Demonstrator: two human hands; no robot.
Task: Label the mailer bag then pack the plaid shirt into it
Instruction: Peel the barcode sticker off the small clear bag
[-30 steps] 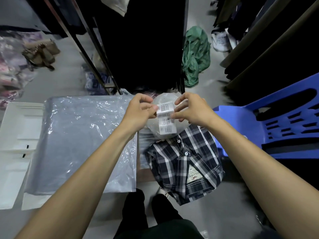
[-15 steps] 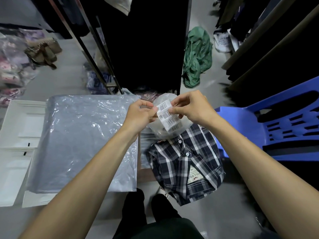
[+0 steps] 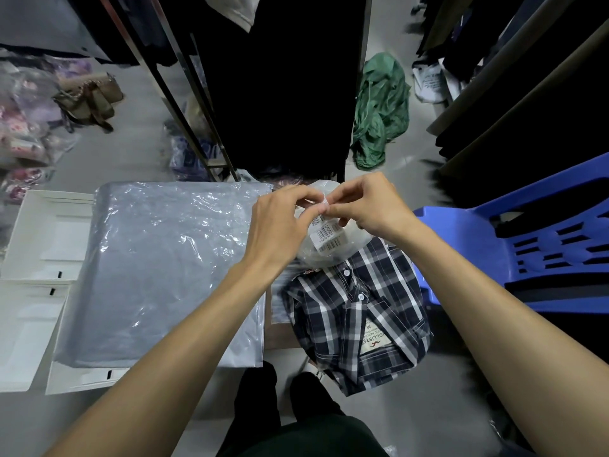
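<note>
A strip of white barcode labels (image 3: 328, 234) hangs between my two hands, above the far end of the folded plaid shirt (image 3: 359, 316). My left hand (image 3: 280, 224) pinches the strip's upper left edge. My right hand (image 3: 369, 206) pinches a lifted corner of the top label with thumb and forefinger. The shirt is navy and white, lies with its neck tag facing me, and rests partly on a crumpled clear plastic bag (image 3: 324, 255). The grey glossy mailer bag (image 3: 164, 268) lies flat to the left of the shirt, under my left forearm.
White flat cardboard pieces (image 3: 36, 291) lie under and left of the mailer. A blue plastic chair (image 3: 527, 245) stands on the right. Black garments on a rack (image 3: 280, 77) hang ahead, with a green cloth (image 3: 379, 107) on the floor beside them. Bagged items (image 3: 23, 133) sit far left.
The label strip has tilted and dropped lower between my hands. My right hand's fingers have come to the top label's corner and lifted it. Both hands have drawn closer together.
</note>
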